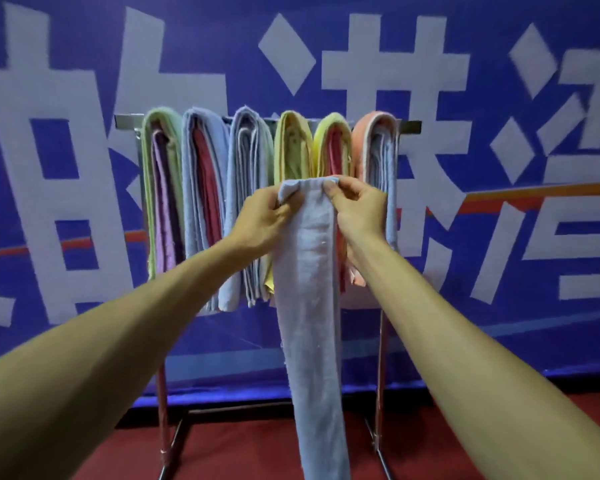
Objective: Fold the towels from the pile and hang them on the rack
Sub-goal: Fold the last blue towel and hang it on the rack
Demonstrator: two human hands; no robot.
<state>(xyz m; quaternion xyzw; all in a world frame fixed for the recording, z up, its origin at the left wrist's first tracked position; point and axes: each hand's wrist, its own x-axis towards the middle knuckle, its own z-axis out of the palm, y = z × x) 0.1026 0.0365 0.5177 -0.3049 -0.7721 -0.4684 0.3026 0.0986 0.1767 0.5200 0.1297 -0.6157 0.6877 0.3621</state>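
Centrally in the frame, a pale blue towel [307, 289], folded into a long narrow strip, is held up by its top end. Its upper left corner is pinched between the thumb and curled fingers of the left hand [262, 216], and its upper right corner is pinched in the same way by the right hand [359, 206]. The strip's long axis runs vertically, from the hands down to the bottom edge of the frame, and nothing is seen supporting it below.

The rack [411, 125] stands beyond the hands, and its top rail runs horizontally across the upper middle of the frame. The rail lies above and behind the pinched end, crosswise to the strip. The coming move is judged to depend on this relation: the top end would have to be raised and carried forward over the rail. Both hands are about equally close to the rail. The right hand is nearer the short bare stretch at the rail's right end.

Six bundles of hung towels [250, 202] are draped side by side over the rail: green over purple, pale blue over dark red, pale blue, yellow, yellow over red, and peach over pale blue. Bare rail shows only at the two ends. The pile is not in view. A blue banner [84, 64] with large white characters hangs behind the rack, and a red floor [243, 455] lies beneath it.
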